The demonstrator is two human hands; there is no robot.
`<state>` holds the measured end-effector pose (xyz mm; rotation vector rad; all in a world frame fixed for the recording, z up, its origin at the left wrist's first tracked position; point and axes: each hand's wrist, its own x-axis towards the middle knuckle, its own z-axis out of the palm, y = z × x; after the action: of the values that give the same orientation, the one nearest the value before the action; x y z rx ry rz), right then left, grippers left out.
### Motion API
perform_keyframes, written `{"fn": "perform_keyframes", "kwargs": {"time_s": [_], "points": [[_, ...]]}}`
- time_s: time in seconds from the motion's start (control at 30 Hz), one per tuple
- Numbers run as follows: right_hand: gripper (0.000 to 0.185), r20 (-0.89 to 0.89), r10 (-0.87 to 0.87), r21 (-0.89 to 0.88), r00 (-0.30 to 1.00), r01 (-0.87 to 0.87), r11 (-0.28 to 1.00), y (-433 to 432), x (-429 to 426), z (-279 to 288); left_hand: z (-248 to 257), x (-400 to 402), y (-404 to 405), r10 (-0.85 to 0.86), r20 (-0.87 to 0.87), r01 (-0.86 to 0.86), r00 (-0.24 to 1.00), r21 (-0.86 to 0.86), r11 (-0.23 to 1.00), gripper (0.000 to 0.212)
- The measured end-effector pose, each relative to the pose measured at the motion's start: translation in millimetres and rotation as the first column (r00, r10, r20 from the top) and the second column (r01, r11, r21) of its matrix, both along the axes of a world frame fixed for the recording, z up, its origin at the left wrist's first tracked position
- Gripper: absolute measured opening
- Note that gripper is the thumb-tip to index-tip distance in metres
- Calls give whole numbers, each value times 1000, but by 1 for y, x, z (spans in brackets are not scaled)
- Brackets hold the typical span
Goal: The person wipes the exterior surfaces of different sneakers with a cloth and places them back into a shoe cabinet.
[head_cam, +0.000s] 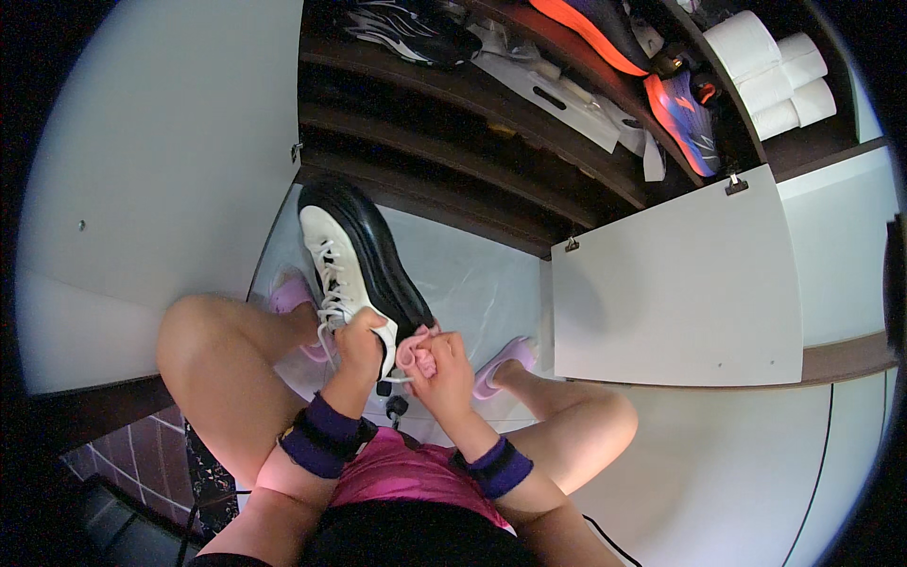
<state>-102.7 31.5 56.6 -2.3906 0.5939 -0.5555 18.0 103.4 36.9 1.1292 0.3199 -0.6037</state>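
Observation:
A white lace-up sneaker with a thick black sole is held up in front of me, its toe pointing away. My left hand grips it at the ankle opening, the thumb on the collar. In my right hand is a bunched pink cloth, pressed close to the heel end of the sole. Whether the cloth touches the sole is hard to tell. White laces run up the shoe's front, with loose ends hanging near my left hand.
An open shoe cabinet with dark shelves stands ahead, white doors swung out left and right. It holds a black shoe, an orange-and-purple sneaker and toilet paper rolls. Pink slippers are on my feet.

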Motion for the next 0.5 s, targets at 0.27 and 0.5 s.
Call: {"fn": "perform_keyframes", "kwargs": {"time_s": [0.27, 0.5], "points": [[16, 121, -190, 491, 974, 107, 865, -19, -20, -30, 15, 1, -3, -241, -197, 42, 950, -685, 727, 38], [16, 120, -112, 340, 986, 65, 938, -42, -5, -4, 16, -15, -20, -313, -219, 129, 924, -592, 796, 24]]}}
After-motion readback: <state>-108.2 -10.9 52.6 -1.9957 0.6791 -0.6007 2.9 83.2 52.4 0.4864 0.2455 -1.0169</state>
